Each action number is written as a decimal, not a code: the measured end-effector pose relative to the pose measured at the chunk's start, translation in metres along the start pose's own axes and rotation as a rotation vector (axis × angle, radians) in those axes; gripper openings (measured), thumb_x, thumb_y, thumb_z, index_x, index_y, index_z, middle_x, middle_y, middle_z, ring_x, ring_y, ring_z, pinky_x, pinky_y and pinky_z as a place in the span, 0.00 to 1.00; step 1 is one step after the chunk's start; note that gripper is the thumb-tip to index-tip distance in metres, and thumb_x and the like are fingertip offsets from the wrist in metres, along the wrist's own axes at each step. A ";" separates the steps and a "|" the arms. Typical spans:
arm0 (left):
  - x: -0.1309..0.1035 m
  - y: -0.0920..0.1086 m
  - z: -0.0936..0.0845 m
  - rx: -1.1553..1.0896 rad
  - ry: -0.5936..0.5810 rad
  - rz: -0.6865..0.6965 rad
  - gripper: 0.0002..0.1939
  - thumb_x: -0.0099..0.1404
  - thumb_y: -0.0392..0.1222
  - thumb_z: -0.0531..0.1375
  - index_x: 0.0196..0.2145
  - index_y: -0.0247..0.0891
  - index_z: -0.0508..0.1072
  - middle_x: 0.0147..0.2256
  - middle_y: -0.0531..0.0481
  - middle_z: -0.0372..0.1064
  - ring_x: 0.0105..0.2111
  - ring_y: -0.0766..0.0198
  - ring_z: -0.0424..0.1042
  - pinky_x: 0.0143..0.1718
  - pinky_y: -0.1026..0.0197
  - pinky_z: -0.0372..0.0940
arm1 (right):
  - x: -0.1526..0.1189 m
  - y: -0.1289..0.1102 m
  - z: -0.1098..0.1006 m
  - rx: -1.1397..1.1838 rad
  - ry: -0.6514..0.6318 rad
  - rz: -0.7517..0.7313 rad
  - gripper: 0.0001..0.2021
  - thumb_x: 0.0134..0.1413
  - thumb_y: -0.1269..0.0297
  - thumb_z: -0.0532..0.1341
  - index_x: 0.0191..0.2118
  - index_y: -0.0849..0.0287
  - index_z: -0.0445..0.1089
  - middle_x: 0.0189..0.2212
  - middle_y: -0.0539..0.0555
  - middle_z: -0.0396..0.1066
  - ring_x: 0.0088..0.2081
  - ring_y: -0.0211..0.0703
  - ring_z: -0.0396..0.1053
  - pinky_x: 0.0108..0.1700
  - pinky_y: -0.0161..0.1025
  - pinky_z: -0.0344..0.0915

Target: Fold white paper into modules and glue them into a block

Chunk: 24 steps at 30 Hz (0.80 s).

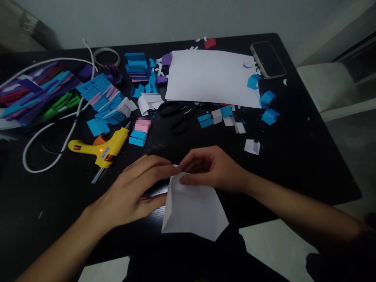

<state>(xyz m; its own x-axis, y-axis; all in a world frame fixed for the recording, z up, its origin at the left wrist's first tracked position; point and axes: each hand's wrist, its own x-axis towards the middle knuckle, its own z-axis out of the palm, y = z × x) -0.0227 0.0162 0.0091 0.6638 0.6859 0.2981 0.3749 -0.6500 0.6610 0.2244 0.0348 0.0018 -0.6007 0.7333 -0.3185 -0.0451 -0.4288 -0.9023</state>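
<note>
Near the front edge of the black table, a folded sheet of white paper (192, 209) is held between my two hands. My right hand (210, 168) pinches its top edge, thumb on the near face and fingers behind. At the paper's upper left side, my left hand (143, 188) has its fingertips closed on the edge and its thumb by the side. The fingertips of both hands nearly meet at the top corner. Left of my hands lies a yellow glue gun (108, 149) with a small orange light glowing.
Black-handled scissors (180, 115) lie below a stack of white sheets (214, 78). A phone (268, 58) rests at the back right. Blue, pink and white folded paper pieces (101, 98) and a white cable (28, 156) spread over the left; more pieces (220, 116) lie ahead.
</note>
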 end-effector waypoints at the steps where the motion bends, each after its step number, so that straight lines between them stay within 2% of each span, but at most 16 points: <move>1: 0.000 0.000 0.000 -0.004 -0.001 -0.010 0.18 0.71 0.43 0.64 0.55 0.39 0.69 0.46 0.43 0.75 0.44 0.58 0.77 0.42 0.58 0.74 | 0.001 0.000 0.000 -0.004 -0.005 -0.008 0.14 0.46 0.68 0.76 0.41 0.59 0.79 0.36 0.51 0.82 0.39 0.39 0.81 0.43 0.36 0.77; 6: -0.001 0.000 0.001 -0.033 0.079 -0.104 0.18 0.67 0.36 0.67 0.52 0.38 0.70 0.45 0.45 0.74 0.44 0.60 0.76 0.44 0.59 0.73 | -0.001 0.000 0.001 -0.051 0.007 -0.134 0.19 0.51 0.71 0.74 0.49 0.57 0.76 0.40 0.52 0.80 0.42 0.39 0.80 0.44 0.34 0.75; 11: 0.000 0.003 0.004 -0.004 0.187 -0.095 0.14 0.65 0.31 0.67 0.47 0.37 0.72 0.40 0.48 0.70 0.40 0.63 0.73 0.39 0.61 0.71 | -0.006 0.000 0.004 -0.221 0.029 -0.360 0.12 0.57 0.73 0.69 0.47 0.59 0.78 0.43 0.54 0.77 0.44 0.41 0.78 0.45 0.37 0.75; 16: -0.002 0.005 0.011 -0.096 0.205 -0.119 0.14 0.65 0.30 0.65 0.48 0.37 0.72 0.35 0.51 0.70 0.33 0.67 0.73 0.33 0.64 0.71 | -0.007 0.007 0.007 -0.413 0.093 -0.557 0.09 0.58 0.70 0.70 0.45 0.61 0.77 0.42 0.56 0.79 0.43 0.43 0.79 0.46 0.39 0.75; 19: -0.003 0.006 0.012 -0.124 0.212 -0.063 0.16 0.64 0.28 0.65 0.49 0.37 0.71 0.37 0.49 0.73 0.35 0.65 0.76 0.35 0.63 0.73 | -0.007 0.009 0.009 -0.505 0.139 -0.670 0.09 0.59 0.71 0.70 0.45 0.61 0.76 0.41 0.56 0.81 0.43 0.41 0.80 0.47 0.38 0.75; 24: 0.000 0.008 0.007 -0.060 0.119 -0.004 0.15 0.65 0.27 0.63 0.48 0.36 0.73 0.40 0.46 0.73 0.38 0.64 0.77 0.36 0.63 0.73 | -0.008 0.010 0.010 -0.572 0.168 -0.708 0.07 0.60 0.71 0.69 0.44 0.61 0.76 0.39 0.55 0.81 0.42 0.41 0.80 0.46 0.38 0.76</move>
<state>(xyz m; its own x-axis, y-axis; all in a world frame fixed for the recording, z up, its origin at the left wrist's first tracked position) -0.0150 0.0084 0.0096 0.5798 0.7245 0.3729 0.3351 -0.6292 0.7013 0.2213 0.0192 -0.0015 -0.4578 0.8112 0.3639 0.0710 0.4414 -0.8945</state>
